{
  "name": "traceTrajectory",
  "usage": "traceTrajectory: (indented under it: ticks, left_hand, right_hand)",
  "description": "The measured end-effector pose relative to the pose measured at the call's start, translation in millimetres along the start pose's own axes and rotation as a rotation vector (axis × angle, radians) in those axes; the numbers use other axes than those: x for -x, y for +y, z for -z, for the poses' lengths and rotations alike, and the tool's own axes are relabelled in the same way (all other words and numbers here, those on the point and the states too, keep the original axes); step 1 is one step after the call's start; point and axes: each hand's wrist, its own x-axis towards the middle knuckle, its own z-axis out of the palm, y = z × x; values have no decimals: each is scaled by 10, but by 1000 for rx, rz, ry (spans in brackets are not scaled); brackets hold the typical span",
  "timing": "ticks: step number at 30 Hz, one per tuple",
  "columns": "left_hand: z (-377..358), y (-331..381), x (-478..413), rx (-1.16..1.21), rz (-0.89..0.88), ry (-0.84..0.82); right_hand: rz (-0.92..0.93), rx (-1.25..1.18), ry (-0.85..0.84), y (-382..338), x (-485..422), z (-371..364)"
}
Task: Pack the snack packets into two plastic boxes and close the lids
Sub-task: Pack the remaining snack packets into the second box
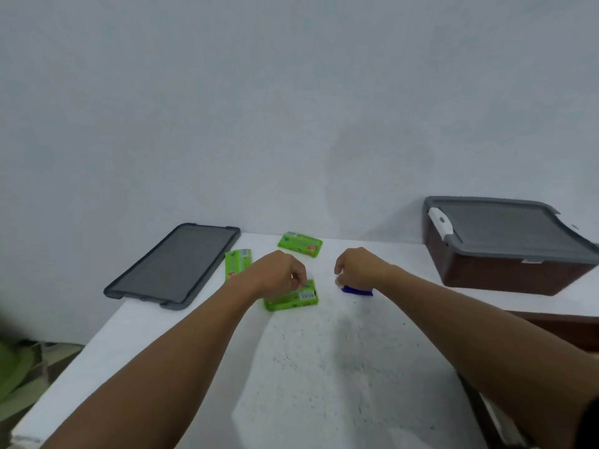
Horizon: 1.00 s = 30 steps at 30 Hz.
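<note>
Three green snack packets lie on the white table [324, 367]: one at the back [300, 244], one on the left [237, 262], and a nearer one [291, 298]. My left hand [278, 272] pinches the top edge of the nearer green packet. A blue packet [356, 290] lies to the right, and my right hand [359, 268] sits over it with curled fingers holding its left end. A brown plastic box [505, 270] with a grey lid [499, 222] on top stands at the right. A loose grey lid [171, 265] lies flat at the left.
A pale wall rises right behind the table. The table's left edge drops to the floor, where something green [13, 374] lies. A dark brown surface [564, 328] shows below the box at the right.
</note>
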Motion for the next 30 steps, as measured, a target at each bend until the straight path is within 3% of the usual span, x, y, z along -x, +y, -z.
traceTrajectory:
  ticks: [6, 11, 17, 21, 25, 30]
  left_hand:
    - [-69, -249, -161, -87, 32, -223]
    - [-166, -284, -233, -157, -9, -256]
    - [-245, -309, -305, -104, 5, -198]
    - [-121, -280, -333, 141, 91, -146]
    - [21, -209, -343, 378, 137, -21]
    - [159, -9, -338, 723, 231, -15]
  right_hand:
    - [-285, 21, 51, -1, -190, -230]
    - [-456, -65, 107, -24, -205, -306]
    - [-384, -261, 91, -39, -192, -185]
    - [-396, -546, 136, -37, -157, -10]
    - [-389, -639, 51, -10, -90, 176]
    - [-365, -770, 25, 92, 110, 433]
